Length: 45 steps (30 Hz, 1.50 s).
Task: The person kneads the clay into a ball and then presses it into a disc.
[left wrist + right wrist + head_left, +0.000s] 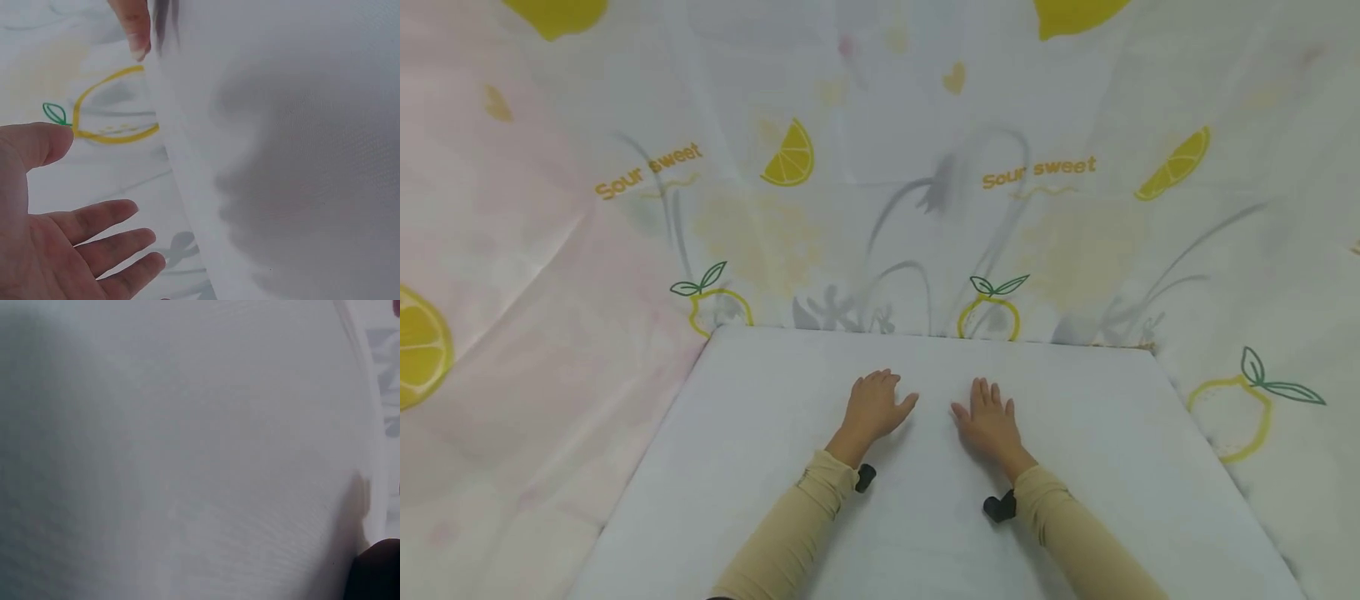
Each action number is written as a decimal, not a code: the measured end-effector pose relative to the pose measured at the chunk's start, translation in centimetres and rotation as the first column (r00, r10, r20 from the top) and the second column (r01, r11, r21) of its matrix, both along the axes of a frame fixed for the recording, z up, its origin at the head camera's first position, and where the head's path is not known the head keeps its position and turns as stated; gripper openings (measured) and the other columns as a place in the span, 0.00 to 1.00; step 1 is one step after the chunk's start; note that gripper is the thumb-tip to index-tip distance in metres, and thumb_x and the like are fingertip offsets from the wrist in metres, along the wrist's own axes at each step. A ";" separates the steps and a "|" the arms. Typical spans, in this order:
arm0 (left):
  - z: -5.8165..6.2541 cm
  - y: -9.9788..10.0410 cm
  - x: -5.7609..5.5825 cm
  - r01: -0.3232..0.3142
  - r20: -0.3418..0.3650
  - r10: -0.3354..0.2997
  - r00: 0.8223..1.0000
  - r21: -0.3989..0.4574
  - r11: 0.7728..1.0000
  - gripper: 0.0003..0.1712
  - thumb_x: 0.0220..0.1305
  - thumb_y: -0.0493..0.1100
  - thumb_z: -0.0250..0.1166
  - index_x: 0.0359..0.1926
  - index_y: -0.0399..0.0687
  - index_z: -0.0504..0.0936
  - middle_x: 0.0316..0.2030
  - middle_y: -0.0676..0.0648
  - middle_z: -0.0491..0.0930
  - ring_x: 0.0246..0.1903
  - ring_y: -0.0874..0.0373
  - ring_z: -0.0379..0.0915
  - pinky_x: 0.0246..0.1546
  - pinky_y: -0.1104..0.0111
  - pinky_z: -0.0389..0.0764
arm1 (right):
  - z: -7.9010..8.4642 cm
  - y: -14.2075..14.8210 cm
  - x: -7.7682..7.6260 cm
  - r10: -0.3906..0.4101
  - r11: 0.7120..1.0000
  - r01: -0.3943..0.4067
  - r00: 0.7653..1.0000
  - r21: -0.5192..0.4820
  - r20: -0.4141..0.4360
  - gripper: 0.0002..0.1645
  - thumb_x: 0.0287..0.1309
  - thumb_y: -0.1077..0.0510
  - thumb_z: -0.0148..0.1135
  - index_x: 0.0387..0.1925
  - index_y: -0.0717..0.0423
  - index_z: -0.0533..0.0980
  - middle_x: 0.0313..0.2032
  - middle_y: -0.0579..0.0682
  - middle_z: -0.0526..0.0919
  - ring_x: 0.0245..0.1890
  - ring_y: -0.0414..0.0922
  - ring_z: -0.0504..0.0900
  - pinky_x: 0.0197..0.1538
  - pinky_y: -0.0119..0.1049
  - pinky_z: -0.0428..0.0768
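Observation:
My left hand (874, 406) is over the white tabletop (887, 533), fingers pointing away from me and thumb out to the right. In the left wrist view the same hand (62, 244) shows its palm side with spread, relaxed fingers and nothing in them. A short gap to the right, my right hand (990, 423) has its fingers extended and its thumb toward the left hand. It holds nothing either. The right wrist view is mostly the white surface (219, 425), with a dark rounded shape (378, 572) at the lower right corner.
A curtain (880, 242) printed with lemons and "Sour sweet" hangs behind the table and along both sides. Small black devices sit at the left wrist (866, 477) and the right wrist (1000, 507), below beige sleeves. The table's far edge (925, 337) meets the curtain.

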<state>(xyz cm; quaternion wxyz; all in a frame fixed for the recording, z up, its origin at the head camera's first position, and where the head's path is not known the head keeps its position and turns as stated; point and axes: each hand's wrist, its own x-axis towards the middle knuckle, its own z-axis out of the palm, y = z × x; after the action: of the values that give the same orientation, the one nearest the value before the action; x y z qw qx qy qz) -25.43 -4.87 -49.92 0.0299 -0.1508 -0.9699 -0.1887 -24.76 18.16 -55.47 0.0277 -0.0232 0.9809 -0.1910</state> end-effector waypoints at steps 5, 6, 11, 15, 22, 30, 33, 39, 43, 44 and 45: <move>0.1 0.1 -0.2 -0.002 0.021 0.002 1.000 -0.013 1.000 0.33 0.73 0.61 0.58 0.63 0.39 0.79 0.66 0.37 0.74 0.68 0.43 0.67 0.69 0.46 0.64 | -0.5 -0.4 0.3 0.016 1.000 -0.015 0.999 0.013 -0.031 0.48 0.77 0.39 0.45 0.77 0.72 0.48 0.77 0.70 0.48 0.77 0.67 0.42 0.73 0.69 0.38; 0.1 0.1 -0.2 -0.007 0.023 0.007 1.000 -0.018 1.000 0.33 0.73 0.61 0.58 0.63 0.39 0.78 0.67 0.38 0.74 0.68 0.43 0.67 0.69 0.46 0.64 | -0.6 -0.5 0.3 0.020 1.000 -0.019 0.999 0.011 -0.042 0.48 0.77 0.39 0.45 0.77 0.72 0.48 0.77 0.70 0.48 0.77 0.67 0.42 0.73 0.70 0.38; 0.0 0.1 -0.3 -0.008 0.017 0.009 1.000 -0.053 0.999 0.34 0.73 0.62 0.57 0.64 0.39 0.78 0.67 0.38 0.73 0.69 0.44 0.66 0.69 0.47 0.64 | -1.3 -0.5 0.1 0.013 0.999 -0.011 0.998 0.040 -0.054 0.47 0.78 0.37 0.39 0.78 0.69 0.47 0.78 0.66 0.47 0.78 0.65 0.41 0.74 0.68 0.36; 0.1 0.1 0.0 -0.006 0.028 0.009 1.000 -0.077 0.997 0.34 0.73 0.62 0.57 0.64 0.40 0.78 0.67 0.39 0.73 0.69 0.44 0.66 0.69 0.47 0.64 | -1.4 -0.4 0.0 0.007 0.999 -0.004 0.999 0.047 -0.054 0.45 0.78 0.39 0.37 0.78 0.68 0.47 0.78 0.66 0.47 0.78 0.64 0.41 0.74 0.67 0.35; -0.3 0.0 0.0 -0.017 0.043 0.021 0.999 -0.095 0.995 0.33 0.73 0.61 0.58 0.64 0.40 0.78 0.67 0.39 0.74 0.69 0.44 0.66 0.69 0.46 0.64 | -1.7 -0.3 -0.6 0.023 0.996 -0.017 0.997 0.090 -0.069 0.41 0.79 0.43 0.35 0.79 0.67 0.47 0.78 0.65 0.47 0.79 0.63 0.41 0.74 0.67 0.35; -1.4 -0.2 -0.6 -0.012 0.026 0.016 1.000 -0.123 0.992 0.34 0.73 0.63 0.56 0.64 0.41 0.78 0.67 0.40 0.74 0.69 0.44 0.66 0.69 0.47 0.63 | -2.1 -0.2 -1.5 0.031 0.994 -0.025 0.998 0.106 -0.055 0.40 0.79 0.45 0.32 0.80 0.65 0.44 0.79 0.63 0.45 0.79 0.61 0.38 0.74 0.66 0.31; -1.2 -0.1 -0.7 -0.011 0.032 0.015 0.999 -0.114 0.993 0.34 0.73 0.63 0.57 0.64 0.41 0.78 0.68 0.40 0.73 0.69 0.44 0.65 0.70 0.46 0.62 | -1.9 -0.2 -1.9 0.032 0.994 -0.026 0.998 0.105 -0.056 0.40 0.78 0.47 0.32 0.80 0.65 0.43 0.79 0.63 0.44 0.79 0.61 0.37 0.74 0.66 0.31; -0.9 -0.1 -0.9 -0.005 0.046 0.010 0.999 -0.117 0.993 0.34 0.73 0.63 0.56 0.65 0.42 0.77 0.69 0.40 0.72 0.70 0.45 0.63 0.70 0.45 0.61 | -1.7 0.0 -2.4 0.012 0.995 -0.007 0.999 0.096 -0.053 0.40 0.78 0.48 0.32 0.80 0.66 0.40 0.79 0.63 0.42 0.79 0.61 0.35 0.73 0.66 0.29; -1.1 -0.3 -0.9 -0.014 0.056 0.020 0.998 -0.106 0.994 0.35 0.74 0.63 0.56 0.66 0.42 0.77 0.69 0.40 0.71 0.71 0.44 0.62 0.71 0.45 0.60 | -1.8 -0.2 -2.6 0.014 0.996 -0.009 0.999 0.089 -0.050 0.40 0.77 0.49 0.33 0.79 0.66 0.40 0.79 0.64 0.42 0.79 0.61 0.35 0.73 0.66 0.29; -1.2 -0.4 -0.9 -0.018 0.056 0.023 0.998 -0.098 0.995 0.35 0.74 0.63 0.56 0.66 0.41 0.77 0.69 0.39 0.70 0.71 0.44 0.62 0.71 0.45 0.59 | -1.8 -0.2 -2.7 0.017 0.996 -0.012 0.999 0.090 -0.051 0.40 0.77 0.49 0.34 0.79 0.67 0.41 0.79 0.64 0.42 0.79 0.61 0.36 0.73 0.66 0.30; -1.3 -0.4 -0.9 -0.021 0.057 0.026 0.998 -0.089 0.996 0.35 0.73 0.63 0.57 0.66 0.41 0.77 0.70 0.39 0.70 0.71 0.44 0.62 0.71 0.45 0.59 | -1.9 -0.3 -2.7 0.020 0.995 -0.015 0.999 0.095 -0.050 0.40 0.77 0.49 0.34 0.79 0.66 0.41 0.79 0.64 0.42 0.79 0.61 0.36 0.73 0.66 0.30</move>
<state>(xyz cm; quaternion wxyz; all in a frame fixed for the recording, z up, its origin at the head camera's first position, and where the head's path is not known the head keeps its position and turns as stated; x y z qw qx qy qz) -26.30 -5.28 -51.21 -0.0029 -0.1351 -0.9794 -0.1498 -27.46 17.89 -57.33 0.0057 -0.0351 0.9890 -0.1436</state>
